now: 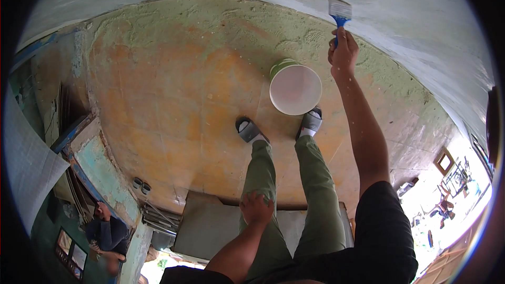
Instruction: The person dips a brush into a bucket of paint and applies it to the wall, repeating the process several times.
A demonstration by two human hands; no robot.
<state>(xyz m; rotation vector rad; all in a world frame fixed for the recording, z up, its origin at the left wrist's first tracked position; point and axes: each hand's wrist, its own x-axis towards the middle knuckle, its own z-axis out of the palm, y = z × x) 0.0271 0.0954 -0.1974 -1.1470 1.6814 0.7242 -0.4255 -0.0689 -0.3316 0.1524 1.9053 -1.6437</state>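
Wall [410,16] here is pale, chalky plaster, all streaky. My right hand [343,52] is up against it, fingers wrapped tight round the blue plastic handle of a flat brush [340,13], with the bristles touching the wall. A round white bucket [295,88] with a green band sits on the floor [168,89] just beside my right slipper [311,121], below the brush. The floor is rough, blotchy orange and green concrete, with loads of open room off to my left. My left hand [256,208] rests on my knee, fingers spread loosely over the green trouser cloth, holding nothing. Another person [108,234] is well off at the lower left.
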